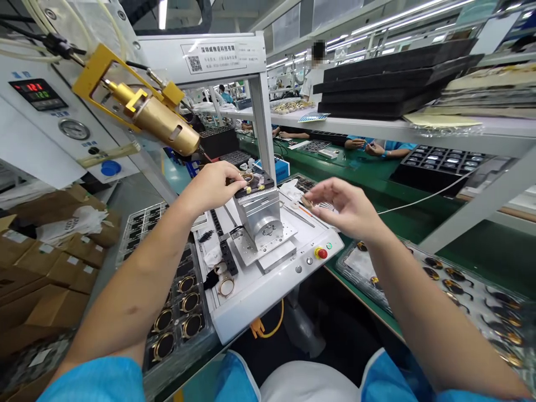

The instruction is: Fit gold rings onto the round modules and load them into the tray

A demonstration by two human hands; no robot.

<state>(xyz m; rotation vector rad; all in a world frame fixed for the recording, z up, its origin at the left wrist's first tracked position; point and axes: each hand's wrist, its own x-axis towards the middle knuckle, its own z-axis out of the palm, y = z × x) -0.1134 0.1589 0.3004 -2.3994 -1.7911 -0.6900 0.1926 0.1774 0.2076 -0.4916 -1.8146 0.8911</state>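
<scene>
My left hand (218, 185) reaches to the top of a silver metal fixture block (260, 211). Its thumb and fingers are closed at the edge of a round gold-rimmed watch case (248, 177), which sits in the dark holder (268, 182) with yellow pads. To the right of the block, my right hand (345, 207) is raised over the machine bed, its fingers curved and closed on a small gold-coloured part (307, 202). The fingers partly hide that part, so its exact kind is unclear. A gold dispensing head (167, 125) hangs tilted above my left hand.
Trays of gold-rimmed watch cases (190, 302) stand at left; another tray (454, 286) lies at right. On the white machine bed (243, 304) are tweezers (299, 216), loose rings (226, 287) and a red emergency button (321, 253). Co-workers' hands (374, 147) work across the green bench.
</scene>
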